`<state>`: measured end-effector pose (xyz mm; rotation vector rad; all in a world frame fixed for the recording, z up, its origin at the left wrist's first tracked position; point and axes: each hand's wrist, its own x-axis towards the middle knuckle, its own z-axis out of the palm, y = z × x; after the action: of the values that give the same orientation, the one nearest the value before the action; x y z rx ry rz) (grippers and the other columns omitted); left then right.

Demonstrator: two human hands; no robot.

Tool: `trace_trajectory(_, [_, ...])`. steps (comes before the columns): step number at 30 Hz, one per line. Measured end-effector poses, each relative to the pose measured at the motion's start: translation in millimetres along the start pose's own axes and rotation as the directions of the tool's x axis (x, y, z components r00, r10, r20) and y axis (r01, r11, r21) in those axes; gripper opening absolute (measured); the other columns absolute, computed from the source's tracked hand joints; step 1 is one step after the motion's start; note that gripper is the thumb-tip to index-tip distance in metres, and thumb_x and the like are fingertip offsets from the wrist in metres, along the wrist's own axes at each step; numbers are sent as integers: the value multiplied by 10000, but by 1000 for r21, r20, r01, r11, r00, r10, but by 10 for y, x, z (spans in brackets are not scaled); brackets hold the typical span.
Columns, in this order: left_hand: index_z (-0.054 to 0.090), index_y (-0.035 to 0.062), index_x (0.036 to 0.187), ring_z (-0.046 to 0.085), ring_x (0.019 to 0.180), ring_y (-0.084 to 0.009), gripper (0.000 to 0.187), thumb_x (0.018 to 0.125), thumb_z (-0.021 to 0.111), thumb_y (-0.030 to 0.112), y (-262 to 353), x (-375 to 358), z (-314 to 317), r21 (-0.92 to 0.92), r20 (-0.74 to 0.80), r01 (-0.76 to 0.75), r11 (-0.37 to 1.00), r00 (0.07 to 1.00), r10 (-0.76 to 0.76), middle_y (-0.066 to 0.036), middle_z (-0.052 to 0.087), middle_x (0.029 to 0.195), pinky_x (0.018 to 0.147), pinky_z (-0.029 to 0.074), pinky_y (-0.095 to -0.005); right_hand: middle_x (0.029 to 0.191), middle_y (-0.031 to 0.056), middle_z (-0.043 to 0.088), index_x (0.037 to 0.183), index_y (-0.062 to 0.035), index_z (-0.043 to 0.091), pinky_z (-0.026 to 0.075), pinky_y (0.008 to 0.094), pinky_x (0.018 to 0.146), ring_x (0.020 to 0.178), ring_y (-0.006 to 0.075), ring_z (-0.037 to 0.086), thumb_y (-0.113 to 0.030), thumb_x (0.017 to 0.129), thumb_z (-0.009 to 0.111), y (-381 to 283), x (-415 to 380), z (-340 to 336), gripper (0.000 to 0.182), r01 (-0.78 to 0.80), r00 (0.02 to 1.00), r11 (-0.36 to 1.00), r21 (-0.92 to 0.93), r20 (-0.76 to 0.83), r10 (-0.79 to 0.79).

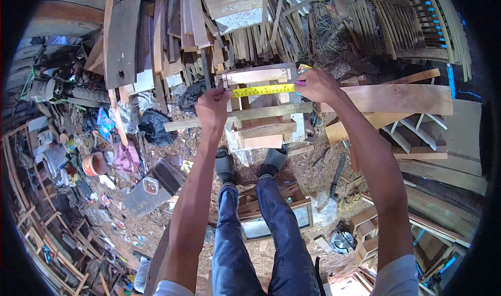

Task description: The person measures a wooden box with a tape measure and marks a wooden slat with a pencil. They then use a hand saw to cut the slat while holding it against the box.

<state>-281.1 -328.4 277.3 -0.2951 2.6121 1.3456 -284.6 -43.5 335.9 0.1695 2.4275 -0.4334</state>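
A yellow measuring tape (pixel 263 90) is stretched level between my two hands, its markings facing up. My left hand (pixel 213 110) is closed at the tape's left end, pinching it. At the other end, my right hand (pixel 317 85) is closed around the tape's case, mostly hidden by the fingers; a colourful bit shows above them. Beneath the tape stands a low wooden bench (pixel 261 82) made of boards and crosspieces. A long narrow wooden strip (pixel 276 111) lies across it, just nearer to me than the tape and passing by my left wrist.
Stacked planks (pixel 250 45) fill the far side. To the right lie a wide board (pixel 396 99) and a slatted wooden piece (pixel 412 134). A bucket (pixel 95 164) and black plastic bags (pixel 156 128) are at left. A circular saw (pixel 343 240) sits near wooden frames at lower right.
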Motion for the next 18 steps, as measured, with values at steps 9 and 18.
trace_trajectory(9, [663,-41,958,663,686,-139,407,729,802,265,180,-57,51,82,-69,97,992,993,-92,-98,709,757,642,513,-274,910,159,687,982,-107,707,517,418,781,850,323,660,-266,784,580,33,-31,-40,284,20,998,998,58,54,-23])
trace_trajectory(18, [697,-26,862,615,654,-95,291,746,790,223,93,-56,55,-82,11,75,994,997,-74,-68,694,720,609,485,-250,923,199,675,938,-61,696,511,424,793,876,339,656,-283,767,593,-104,44,20,298,-9,999,995,100,45,5])
